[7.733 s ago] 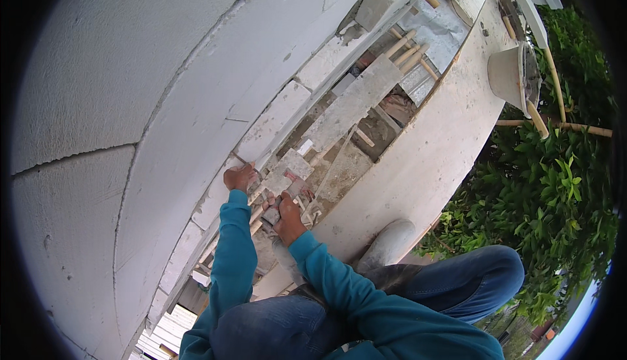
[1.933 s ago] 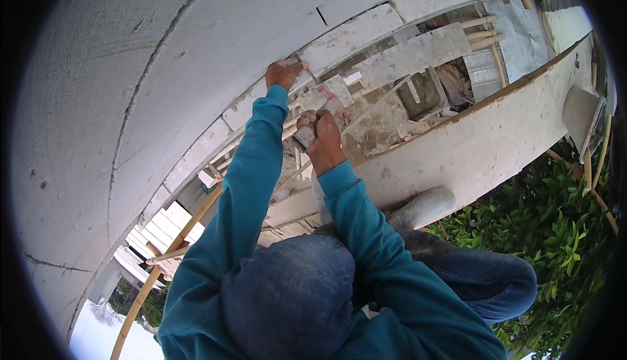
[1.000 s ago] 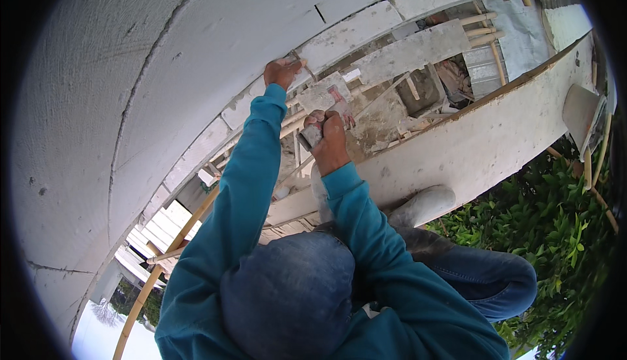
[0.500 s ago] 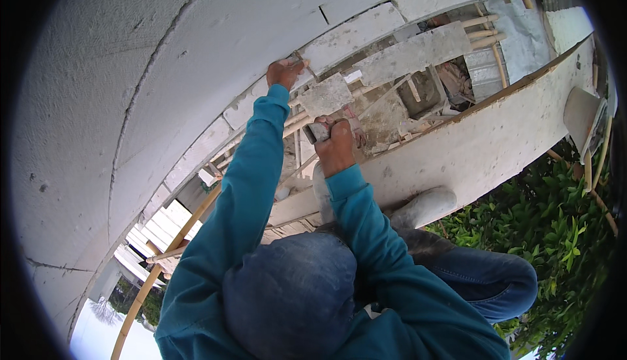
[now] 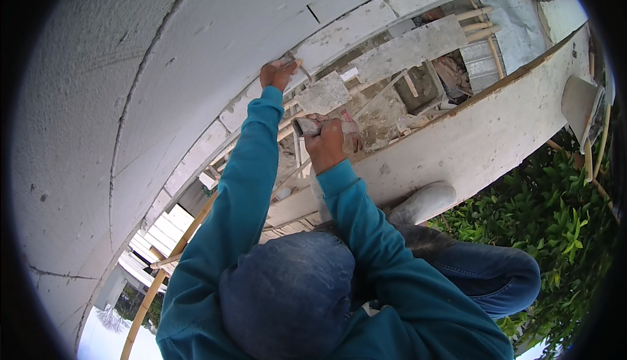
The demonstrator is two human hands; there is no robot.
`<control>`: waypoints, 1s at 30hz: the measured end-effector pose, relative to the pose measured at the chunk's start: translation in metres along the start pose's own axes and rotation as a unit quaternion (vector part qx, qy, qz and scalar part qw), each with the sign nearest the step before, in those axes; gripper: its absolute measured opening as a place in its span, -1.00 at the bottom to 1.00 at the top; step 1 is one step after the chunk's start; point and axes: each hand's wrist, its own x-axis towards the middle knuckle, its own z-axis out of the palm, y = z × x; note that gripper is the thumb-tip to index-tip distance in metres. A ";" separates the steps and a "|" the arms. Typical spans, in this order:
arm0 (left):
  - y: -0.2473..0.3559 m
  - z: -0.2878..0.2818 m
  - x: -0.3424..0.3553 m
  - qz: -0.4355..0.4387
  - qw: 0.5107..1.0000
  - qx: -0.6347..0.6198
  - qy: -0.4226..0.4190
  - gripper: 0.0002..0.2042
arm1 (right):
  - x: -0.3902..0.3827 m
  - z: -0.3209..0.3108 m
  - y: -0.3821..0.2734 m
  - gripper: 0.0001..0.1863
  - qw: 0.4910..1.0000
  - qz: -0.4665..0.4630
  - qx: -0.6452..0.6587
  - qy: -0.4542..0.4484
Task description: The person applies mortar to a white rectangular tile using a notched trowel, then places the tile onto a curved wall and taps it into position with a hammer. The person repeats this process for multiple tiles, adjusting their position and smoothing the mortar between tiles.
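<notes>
My left hand is up against the pale block wall, its fingers closed at the edge of a course of blocks. A thin grey strip juts out by its fingertips; its full shape is hidden. Lower and to the right, my right hand is wrapped round a grey, dusty tool with a squared, block-like end that points left toward the wall. That tool's exact kind is unclear, and it is apart from the wall.
Below my hands lie bamboo poles, a grey board and a mortar-smeared trough. A long pale panel runs along the right, with a dusty boot against it. Green leaves fill the lower right.
My right hand has shifted slightly left and up with the grey tool, closer to the wall. The left hand stays at the same spot on the blocks. The whole view has drifted a little.
</notes>
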 end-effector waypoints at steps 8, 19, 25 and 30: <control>0.001 0.002 0.002 -0.010 1.000 -0.017 -0.014 -0.62 | 0.000 -0.009 -0.008 -0.87 0.987 0.064 -0.044 -0.139; 0.005 0.003 0.002 -0.018 1.000 0.002 -0.026 -0.54 | -0.013 0.005 -0.005 -0.85 0.982 0.090 -0.036 -0.164; 0.008 0.000 -0.003 -0.016 1.000 0.014 -0.014 -0.56 | -0.016 0.020 -0.002 -0.85 0.999 -0.005 -0.047 -0.011; 0.029 0.007 -0.014 -0.063 0.995 0.027 -0.070 -0.60 | -0.029 0.066 0.018 -0.86 0.964 0.104 -0.020 -0.245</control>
